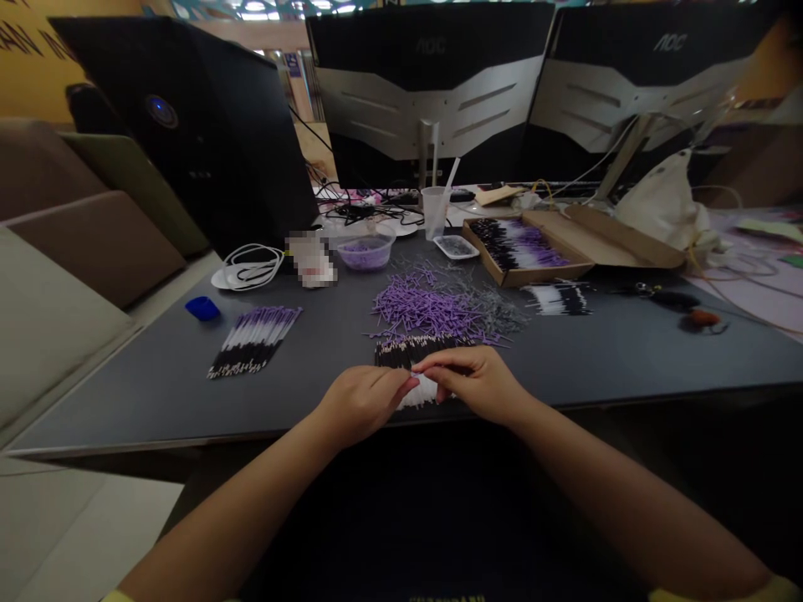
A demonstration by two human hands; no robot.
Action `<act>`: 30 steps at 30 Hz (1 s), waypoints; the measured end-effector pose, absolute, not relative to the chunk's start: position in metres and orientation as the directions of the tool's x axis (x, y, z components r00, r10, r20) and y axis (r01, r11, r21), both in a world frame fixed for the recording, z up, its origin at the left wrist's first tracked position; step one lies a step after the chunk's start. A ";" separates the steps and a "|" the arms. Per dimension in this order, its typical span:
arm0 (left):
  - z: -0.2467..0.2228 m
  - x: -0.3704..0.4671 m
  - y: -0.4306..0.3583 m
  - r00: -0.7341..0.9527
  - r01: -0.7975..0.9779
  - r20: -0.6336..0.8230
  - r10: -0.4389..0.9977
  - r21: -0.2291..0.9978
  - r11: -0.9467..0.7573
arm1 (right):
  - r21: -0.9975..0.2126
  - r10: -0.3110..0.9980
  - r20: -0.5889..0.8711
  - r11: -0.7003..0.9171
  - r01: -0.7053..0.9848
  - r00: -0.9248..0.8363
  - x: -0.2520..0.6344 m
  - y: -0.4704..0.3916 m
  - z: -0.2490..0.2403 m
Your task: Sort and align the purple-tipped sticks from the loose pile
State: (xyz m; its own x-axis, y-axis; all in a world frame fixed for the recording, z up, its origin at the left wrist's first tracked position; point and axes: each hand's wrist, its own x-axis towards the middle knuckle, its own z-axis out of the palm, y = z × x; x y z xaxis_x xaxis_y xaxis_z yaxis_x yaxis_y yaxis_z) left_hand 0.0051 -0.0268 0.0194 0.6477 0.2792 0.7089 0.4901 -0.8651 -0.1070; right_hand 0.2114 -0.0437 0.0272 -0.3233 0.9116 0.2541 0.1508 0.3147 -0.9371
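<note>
My left hand and my right hand meet at the fingertips near the front edge of the desk. Both are closed in a pinch around something small and pale, mostly hidden by the fingers. Under and behind them lies a row of thin black-and-white sticks that look like pen refills, pale tips pointing away from me. Just beyond spreads a heap of small purple stick-like pieces, with grey ones on its right. Off to the left rests a bundle of similar sticks with purple ends.
An open cardboard box holds more purple-ended sticks. White-and-black sticks lie before it. Behind the heap stand a plastic bowl, a small tray and a cup. Monitors and a computer tower line the back.
</note>
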 end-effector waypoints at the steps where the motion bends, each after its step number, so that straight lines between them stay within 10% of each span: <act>1: 0.018 0.005 -0.027 0.640 0.492 0.716 0.280 -0.102 -0.864 | -0.937 0.910 0.261 0.319 0.140 -0.322 0.212 -0.044 0.027; 30: 0.036 -0.001 -0.026 0.736 0.557 0.510 0.446 -0.080 -0.827 | -0.665 0.818 0.424 0.573 0.479 -0.390 0.226 -0.042 0.034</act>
